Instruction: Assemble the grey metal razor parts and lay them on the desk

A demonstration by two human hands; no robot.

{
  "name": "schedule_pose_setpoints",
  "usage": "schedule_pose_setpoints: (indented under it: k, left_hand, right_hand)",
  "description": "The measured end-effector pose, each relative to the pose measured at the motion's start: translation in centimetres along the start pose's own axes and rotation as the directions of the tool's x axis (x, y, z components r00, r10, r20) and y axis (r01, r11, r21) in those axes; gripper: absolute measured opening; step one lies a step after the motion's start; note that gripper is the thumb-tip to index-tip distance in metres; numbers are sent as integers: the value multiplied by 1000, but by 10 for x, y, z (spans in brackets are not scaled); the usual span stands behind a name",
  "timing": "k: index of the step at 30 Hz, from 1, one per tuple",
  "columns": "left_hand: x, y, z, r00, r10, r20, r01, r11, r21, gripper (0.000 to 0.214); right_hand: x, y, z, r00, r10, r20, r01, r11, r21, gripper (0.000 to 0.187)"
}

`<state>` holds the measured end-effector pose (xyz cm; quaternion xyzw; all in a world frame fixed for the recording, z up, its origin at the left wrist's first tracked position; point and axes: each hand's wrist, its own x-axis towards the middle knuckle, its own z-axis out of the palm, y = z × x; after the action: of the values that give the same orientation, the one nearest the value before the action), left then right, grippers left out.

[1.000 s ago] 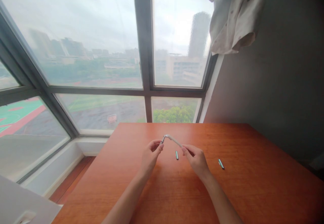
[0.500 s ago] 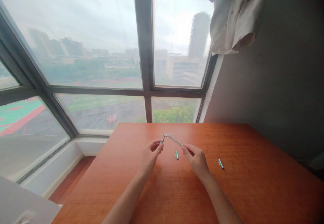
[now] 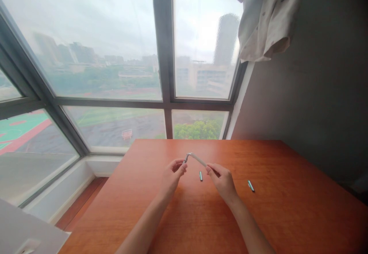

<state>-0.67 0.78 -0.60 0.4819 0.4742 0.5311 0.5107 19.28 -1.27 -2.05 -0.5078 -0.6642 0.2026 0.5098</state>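
In the head view, my left hand pinches a small silvery piece whose upper end bends to the right. My right hand grips a slim pale stick near its lower end. The stick slants up to the left, and its far tip meets the bent end of the silvery piece, or overlaps it in view. Both hands are held above the table, fingers closed. Below, between them, lies a short teal and silver tube. Another teal and dark piece with a clip, like a pen cap, rests right of my right hand.
The reddish-brown wooden table reaches to the large framed windows. A grey wall stands at the right. Pale cloth hangs at the upper right. A white ledge runs along the left.
The silvery piece and the pale stick have come closer; the small gap between their tips has closed. My left hand has shifted slightly right. The pieces on the table stay put.
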Motion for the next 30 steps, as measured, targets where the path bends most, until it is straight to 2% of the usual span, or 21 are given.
schedule_pose_setpoints:
  k: [14, 22, 30]
  left_hand:
    - [1, -6, 1, 998, -32, 61, 34, 999, -35, 36]
    - [-1, -3, 4, 998, -34, 48, 38, 996, -85, 35]
    - [0, -5, 1, 999, -27, 47, 30, 999, -46, 34]
  right_hand:
    - [0, -1, 2, 997, 74, 35, -75, 997, 28, 36]
    - [0, 1, 2, 995, 100, 22, -100, 995, 29, 39]
    - [0, 2, 2, 996, 91, 13, -92, 995, 50, 37]
